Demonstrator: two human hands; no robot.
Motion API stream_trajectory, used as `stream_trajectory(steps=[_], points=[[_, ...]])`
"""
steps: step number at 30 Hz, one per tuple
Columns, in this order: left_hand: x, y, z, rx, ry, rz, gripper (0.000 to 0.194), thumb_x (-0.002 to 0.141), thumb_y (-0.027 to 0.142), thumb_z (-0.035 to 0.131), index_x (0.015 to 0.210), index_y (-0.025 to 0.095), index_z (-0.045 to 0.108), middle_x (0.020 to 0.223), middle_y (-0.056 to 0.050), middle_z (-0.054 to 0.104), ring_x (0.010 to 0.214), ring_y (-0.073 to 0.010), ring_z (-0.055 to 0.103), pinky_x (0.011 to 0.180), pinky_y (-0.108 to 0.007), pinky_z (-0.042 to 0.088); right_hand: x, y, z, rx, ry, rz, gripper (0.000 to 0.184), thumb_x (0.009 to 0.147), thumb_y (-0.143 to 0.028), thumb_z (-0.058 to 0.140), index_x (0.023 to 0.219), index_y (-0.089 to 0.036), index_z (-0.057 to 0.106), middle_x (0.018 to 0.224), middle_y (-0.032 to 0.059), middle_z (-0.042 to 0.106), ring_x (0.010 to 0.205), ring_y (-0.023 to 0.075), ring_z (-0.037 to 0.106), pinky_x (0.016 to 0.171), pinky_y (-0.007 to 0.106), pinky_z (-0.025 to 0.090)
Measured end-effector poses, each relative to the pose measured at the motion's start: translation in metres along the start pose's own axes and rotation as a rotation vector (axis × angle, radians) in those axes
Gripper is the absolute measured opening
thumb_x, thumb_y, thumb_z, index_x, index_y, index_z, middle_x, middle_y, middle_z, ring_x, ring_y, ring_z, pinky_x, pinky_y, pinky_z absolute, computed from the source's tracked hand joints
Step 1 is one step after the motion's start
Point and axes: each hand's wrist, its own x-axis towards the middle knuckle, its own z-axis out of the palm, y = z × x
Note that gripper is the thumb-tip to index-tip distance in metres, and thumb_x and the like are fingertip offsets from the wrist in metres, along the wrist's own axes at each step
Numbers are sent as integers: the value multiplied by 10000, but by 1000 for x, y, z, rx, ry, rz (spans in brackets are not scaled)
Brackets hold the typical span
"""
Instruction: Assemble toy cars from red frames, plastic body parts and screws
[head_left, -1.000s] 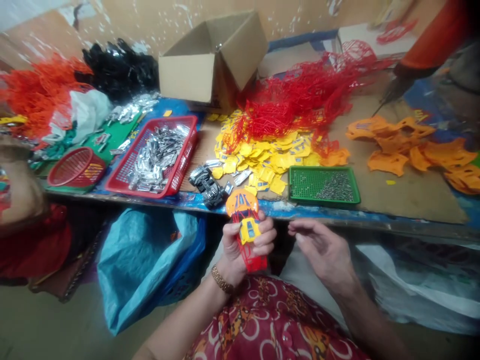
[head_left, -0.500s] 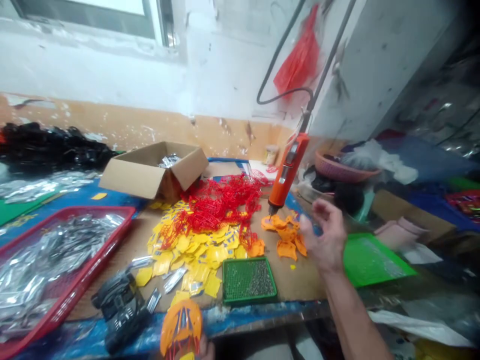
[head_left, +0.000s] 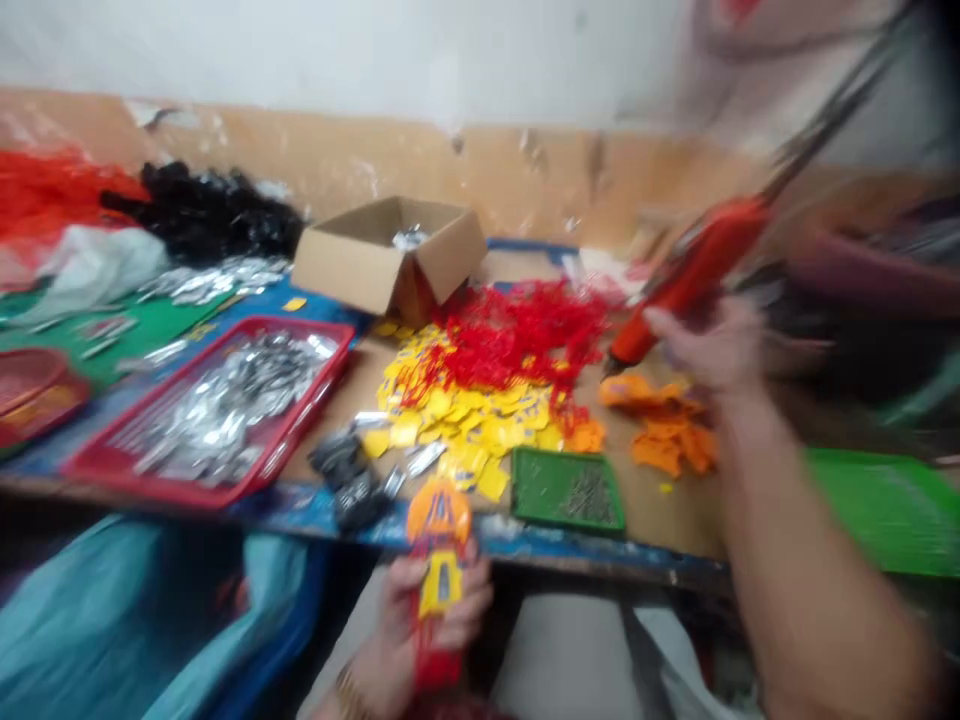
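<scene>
My left hand point(head_left: 427, 620), low at the table's front edge, is closed around a plastic assembly with an orange rounded top point(head_left: 440, 512), a yellow plate point(head_left: 441, 582) and red parts below. My right hand point(head_left: 716, 345) is blurred and wraps the lower body of a red-orange electric screwdriver point(head_left: 694, 275) that hangs from a cable and leans over. The screwdriver's dark tip is just above a pile of orange plastic pieces point(head_left: 671, 435). Left of them are a heap of yellow plates point(head_left: 465, 415) and tangled red plastic parts point(head_left: 517, 335). A green tray point(head_left: 541, 490) of small screws stands in front.
A red basket point(head_left: 281, 465) of shiny metal-looking pieces stands on the left, beside black parts point(head_left: 349, 475). Behind is an open cardboard box point(head_left: 352, 265). A bright green tray point(head_left: 885, 510) lies at right. A blue bag point(head_left: 97, 620) hangs below the table's left edge.
The view has swung left and down. My right hand has gone from open beside the screwdriver to gripping it, and the screwdriver leans more. My left hand with the assembly has come fully into view.
</scene>
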Motion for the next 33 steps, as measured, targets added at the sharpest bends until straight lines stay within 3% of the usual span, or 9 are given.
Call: stream_trajectory(steps=[3,6,8,12,17,21,24,29,33], points=[[5,3,8,-21,-46,-6,407,658,323,739,967,72,653,764,-17,468,521,-42,341,350,-102,228,-18,-16,-1,21,53,-24,374,475,-136,900,767,-207,678,797,15,687,755,153,634,778,357,541],[7,4,10,-20,-23,-20,418,635,319,715,959,63,650,748,-25,474,506,-52,342,325,-116,203,-37,-47,-1,268,-179,66,180,667,-244,837,716,-247,665,895,5,708,867,190,687,900,447,539],[6,1,11,-16,-37,-33,407,636,325,694,947,65,650,730,-22,468,489,-51,322,314,-123,181,-47,-71,2,374,-320,90,174,727,-317,808,679,-256,653,905,4,710,878,219,710,917,489,547],[4,-2,9,-4,-66,-49,408,643,336,672,953,72,650,728,-18,458,483,-51,315,312,-130,161,-56,-97,13,419,-326,59,219,695,-246,845,683,-261,626,937,-36,703,664,138,677,771,437,593],[3,0,4,36,-63,-76,416,633,313,690,970,73,650,763,-38,480,514,-76,393,324,-145,203,-67,-88,23,441,-256,197,194,666,-171,782,676,-229,596,694,-29,630,563,103,594,639,347,570],[2,2,2,46,-63,-83,401,651,308,697,975,75,653,780,-37,482,526,-70,391,338,-141,230,-87,-85,22,520,-238,261,261,594,-222,821,715,-236,589,541,-62,552,458,84,499,503,264,492],[5,5,1,51,-59,-79,404,674,309,698,1002,78,650,796,-32,476,546,-65,382,356,-128,253,-103,-83,19,564,-207,275,249,633,-271,804,780,-243,606,532,-77,525,430,85,482,492,257,468],[12,7,6,110,55,-59,403,667,312,719,989,83,643,802,-37,484,555,-63,348,377,-126,291,-124,-68,20,600,-150,266,261,728,-271,752,965,-249,645,569,-84,524,437,90,495,497,259,475],[14,5,13,127,127,-11,397,667,308,726,977,77,634,800,-33,471,555,-56,354,392,-124,316,-133,-59,28,588,-108,250,291,737,-279,759,1002,-231,648,587,-78,521,448,87,501,498,265,470]])
